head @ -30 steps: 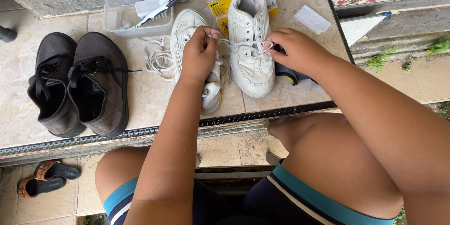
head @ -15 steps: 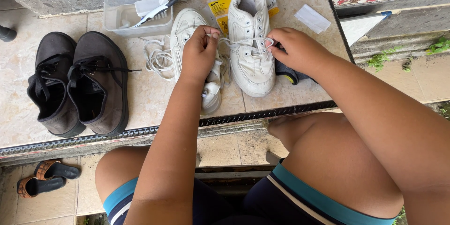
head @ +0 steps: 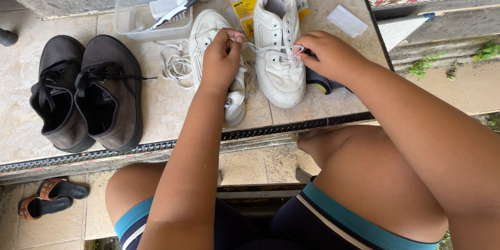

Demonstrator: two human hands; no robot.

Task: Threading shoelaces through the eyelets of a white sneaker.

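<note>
Two white sneakers lie on a tiled ledge. The right sneaker [head: 278,47] stands toe toward me, its white lace [head: 271,48] stretched across the eyelets. My left hand [head: 221,62] pinches one end of that lace above the left sneaker [head: 205,34], which it partly hides. My right hand [head: 328,54] pinches the other end at the sneaker's right side. A loose white lace [head: 174,65] is coiled on the tiles left of the sneakers.
A pair of dark grey shoes [head: 86,91] sits at the left. A clear tub [head: 136,18] with a brush [head: 179,2] stands behind. A yellow packet [head: 244,10], a white card [head: 347,21], a dark cloth [head: 317,80], sandals [head: 47,198] below.
</note>
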